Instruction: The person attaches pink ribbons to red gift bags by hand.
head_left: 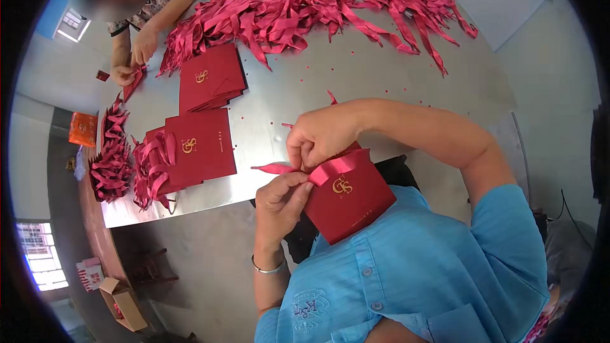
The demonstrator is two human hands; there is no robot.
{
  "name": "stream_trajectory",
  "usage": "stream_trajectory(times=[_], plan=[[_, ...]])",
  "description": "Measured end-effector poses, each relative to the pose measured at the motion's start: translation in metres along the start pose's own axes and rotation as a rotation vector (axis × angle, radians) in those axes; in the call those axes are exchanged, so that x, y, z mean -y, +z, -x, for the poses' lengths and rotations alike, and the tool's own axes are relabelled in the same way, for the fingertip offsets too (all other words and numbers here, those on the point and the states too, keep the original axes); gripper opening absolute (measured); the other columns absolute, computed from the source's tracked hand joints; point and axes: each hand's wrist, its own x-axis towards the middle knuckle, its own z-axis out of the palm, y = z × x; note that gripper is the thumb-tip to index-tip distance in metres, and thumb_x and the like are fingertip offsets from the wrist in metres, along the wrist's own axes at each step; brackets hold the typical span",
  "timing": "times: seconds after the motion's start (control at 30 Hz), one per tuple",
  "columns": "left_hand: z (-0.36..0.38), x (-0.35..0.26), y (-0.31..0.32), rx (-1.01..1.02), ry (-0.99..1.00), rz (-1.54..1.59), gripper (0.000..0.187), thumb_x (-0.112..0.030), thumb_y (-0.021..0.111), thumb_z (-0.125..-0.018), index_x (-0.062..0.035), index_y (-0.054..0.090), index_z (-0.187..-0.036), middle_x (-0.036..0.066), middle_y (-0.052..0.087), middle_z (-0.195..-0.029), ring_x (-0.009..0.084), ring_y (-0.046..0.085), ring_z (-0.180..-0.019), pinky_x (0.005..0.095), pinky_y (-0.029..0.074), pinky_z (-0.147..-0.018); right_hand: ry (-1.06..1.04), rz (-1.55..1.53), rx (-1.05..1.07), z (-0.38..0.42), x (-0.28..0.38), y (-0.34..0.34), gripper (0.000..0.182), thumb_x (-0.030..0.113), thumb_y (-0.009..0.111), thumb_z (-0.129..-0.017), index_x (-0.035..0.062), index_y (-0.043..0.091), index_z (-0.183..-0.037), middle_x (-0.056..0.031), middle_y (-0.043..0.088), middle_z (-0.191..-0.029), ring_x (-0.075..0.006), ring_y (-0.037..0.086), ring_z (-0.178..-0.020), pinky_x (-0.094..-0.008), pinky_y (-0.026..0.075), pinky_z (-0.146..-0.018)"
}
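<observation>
A small red paper gift bag (348, 198) with a gold logo rests tilted against my body at the table's near edge. My left hand (283, 202) grips the bag's top corner, thumb pressed on its front beside a pink ribbon (335, 166) that crosses the upper part. Just above, my right hand (324, 134) is closed in a pinch at the bag's top edge. One ribbon end (274, 169) sticks out to the left between the hands. The fingertips of my right hand are partly hidden, but they appear to be on the ribbon.
On the metal table (279, 98) lie a stack of red bags (210, 79) and another group (202, 152) with ribbons. Loose pink ribbons (273, 16) form a long heap at the back. A co-worker's hands (130, 63) handle a red item at the far left. Ribboned bags (111, 165) line the left edge.
</observation>
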Motion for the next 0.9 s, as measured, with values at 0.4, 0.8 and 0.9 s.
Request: stream_trajectory(times=[0.4, 0.8, 0.9], plan=[[0.003, -0.012, -0.003, 0.058, -0.132, 0.022, 0.009, 0.001, 0.069, -0.086, 0.0, 0.069, -0.095, -0.001, 0.062, -0.069, 0.004, 0.051, -0.057, 0.0189, 0.04, -0.051, 0.21, -0.237, 0.442, -0.039, -0.013, -0.016, 0.042, 0.002, 0.071, -0.074, -0.0007, 0.06, -0.115, -0.0042, 0.069, -0.085, -0.0082, 0.056, -0.062, -0.0222, 0.042, -0.052], [0.0, -0.004, -0.003, 0.076, -0.084, -0.053, 0.005, 0.0, 0.067, -0.087, 0.0001, 0.067, -0.092, 0.002, 0.063, -0.072, 0.0063, 0.054, -0.06, 0.0215, 0.044, -0.055, 0.2, -0.087, 0.145, -0.017, 0.005, -0.006, 0.04, -0.001, 0.072, -0.067, -0.005, 0.056, -0.104, -0.0085, 0.065, -0.075, -0.0129, 0.056, -0.056, -0.0253, 0.042, -0.047], [-0.001, -0.003, -0.002, 0.056, -0.097, -0.072, 0.006, 0.0, 0.067, -0.087, -0.0001, 0.067, -0.092, 0.004, 0.065, -0.075, 0.0074, 0.055, -0.062, 0.0223, 0.045, -0.057, 0.149, -0.069, 0.056, -0.011, 0.008, -0.005, 0.041, -0.002, 0.072, -0.067, -0.0059, 0.054, -0.103, -0.0108, 0.064, -0.074, -0.0145, 0.057, -0.055, -0.0273, 0.043, -0.047]])
